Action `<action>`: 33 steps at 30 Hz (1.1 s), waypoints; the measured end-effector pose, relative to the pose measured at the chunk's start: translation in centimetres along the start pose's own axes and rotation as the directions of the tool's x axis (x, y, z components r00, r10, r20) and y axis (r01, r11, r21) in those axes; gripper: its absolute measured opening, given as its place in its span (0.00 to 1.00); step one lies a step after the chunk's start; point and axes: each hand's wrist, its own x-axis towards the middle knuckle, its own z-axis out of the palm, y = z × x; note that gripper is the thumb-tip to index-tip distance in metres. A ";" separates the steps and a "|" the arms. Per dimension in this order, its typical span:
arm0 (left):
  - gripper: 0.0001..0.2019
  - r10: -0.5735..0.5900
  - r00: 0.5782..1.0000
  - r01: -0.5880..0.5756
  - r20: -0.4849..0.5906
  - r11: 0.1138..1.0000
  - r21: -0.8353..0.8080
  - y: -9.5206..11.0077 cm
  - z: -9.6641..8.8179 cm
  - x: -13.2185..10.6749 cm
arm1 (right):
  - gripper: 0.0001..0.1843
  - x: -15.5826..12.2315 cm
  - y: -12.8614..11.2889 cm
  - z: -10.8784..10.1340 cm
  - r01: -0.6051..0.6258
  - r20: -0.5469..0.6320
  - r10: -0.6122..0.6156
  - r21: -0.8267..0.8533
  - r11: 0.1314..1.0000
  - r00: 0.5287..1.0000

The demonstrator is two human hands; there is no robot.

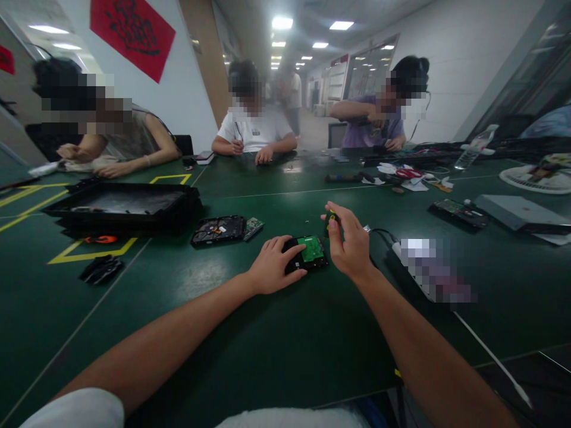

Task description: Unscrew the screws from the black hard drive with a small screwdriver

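A black hard drive (307,257) with a green circuit board on top lies on the dark green table (276,345) in front of me. My left hand (273,265) rests on its left edge, fingers curled over it and holding it down. My right hand (350,241) hovers just right of the drive, closed on a small black and yellow screwdriver (331,221) held upright above the drive's far right corner.
Another opened hard drive (219,229) with a loose green board (253,226) lies to the left, beside a black tray (125,205). A power strip and cable (401,249) run at right. Three people sit across the table with tools, parts and a water bottle (475,148).
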 end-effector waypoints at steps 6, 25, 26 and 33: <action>0.34 -0.001 1.000 0.001 -0.002 1.000 0.009 0.1 -0.1 0.0 | 0.17 0.0 0.0 0.1 -0.010 -0.069 0.005 -0.068 0.998 0.998; 0.34 0.000 1.000 0.000 0.008 1.000 0.021 -0.1 0.1 0.0 | 0.17 0.0 0.0 0.0 0.017 -0.049 -0.018 -0.015 1.000 0.999; 0.34 -0.002 1.000 0.001 0.008 1.000 0.022 -0.1 0.1 0.0 | 0.19 0.0 0.0 0.0 0.013 -0.026 -0.013 0.013 1.000 1.000; 0.34 -0.001 1.000 0.001 0.003 1.000 0.015 0.0 0.0 0.0 | 0.17 0.0 -0.2 0.1 0.017 -0.076 -0.020 -0.049 0.999 0.997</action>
